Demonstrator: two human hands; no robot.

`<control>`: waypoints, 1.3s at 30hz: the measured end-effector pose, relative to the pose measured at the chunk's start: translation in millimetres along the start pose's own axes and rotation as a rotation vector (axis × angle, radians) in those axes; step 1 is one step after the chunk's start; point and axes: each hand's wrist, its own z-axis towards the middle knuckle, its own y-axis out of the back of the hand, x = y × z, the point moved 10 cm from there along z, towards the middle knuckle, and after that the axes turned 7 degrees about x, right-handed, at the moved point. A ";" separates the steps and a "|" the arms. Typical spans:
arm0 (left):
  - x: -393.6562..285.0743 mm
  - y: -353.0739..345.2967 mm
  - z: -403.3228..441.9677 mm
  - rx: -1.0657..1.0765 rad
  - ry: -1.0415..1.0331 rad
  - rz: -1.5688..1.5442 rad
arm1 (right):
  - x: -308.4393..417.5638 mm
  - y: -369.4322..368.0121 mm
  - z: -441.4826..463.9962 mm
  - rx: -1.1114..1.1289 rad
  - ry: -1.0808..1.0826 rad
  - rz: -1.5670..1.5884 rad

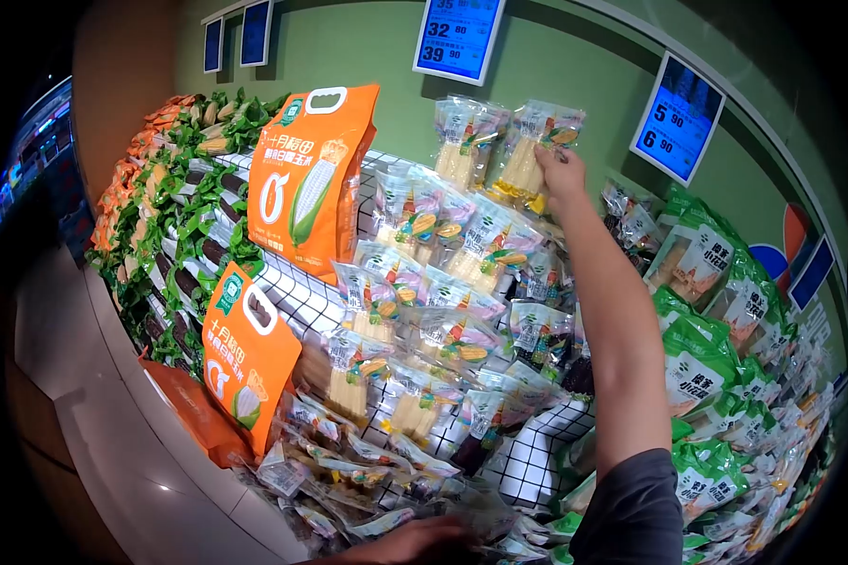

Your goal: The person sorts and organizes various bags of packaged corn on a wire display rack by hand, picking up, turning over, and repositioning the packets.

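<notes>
My right hand [562,173] reaches to the top row of the display, its fingers closed on the edge of a clear pack of corn [526,155] with pale yellow cobs inside. Another corn pack [462,151] stands upright just left of it. Low in the view, my left hand [429,539] is dark and partly cut off, close to the lowest packs [377,471]. Its fingers are too unclear to read. Several more bagged corn packs [481,250] lean in rows on the sloping white checked cloth [528,461], some holding dark purple cobs.
Large orange bags [306,179] of corn stand on the left, beside stacked cobs with green leaves [184,226]. Green-and-white bags [697,377] fill the right side. Blue price screens [678,118] hang along the green wall [575,75]. A pale ledge [141,443] edges the display.
</notes>
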 end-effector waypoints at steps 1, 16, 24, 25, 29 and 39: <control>5.6 -0.9 1.4 -0.011 0.063 -0.032 | -13.1 -0.9 4.5 -0.019 -0.007 -0.009; -30.5 4.7 1.5 -0.220 -0.028 0.210 | 183.2 39.5 -256.5 0.637 0.000 -0.647; -66.8 11.6 30.6 -0.420 -0.225 0.091 | 198.2 83.3 -537.0 0.704 -0.281 -0.860; -73.4 9.1 37.8 -0.392 -0.232 0.135 | 192.1 89.2 -552.6 0.641 -0.319 -0.762; -91.2 -8.5 65.1 -0.307 -0.271 0.135 | 162.1 106.1 -596.8 0.381 -0.409 -0.512; -116.4 -18.0 123.6 0.027 -0.242 0.154 | 157.2 136.0 -570.0 -0.171 -0.032 -0.568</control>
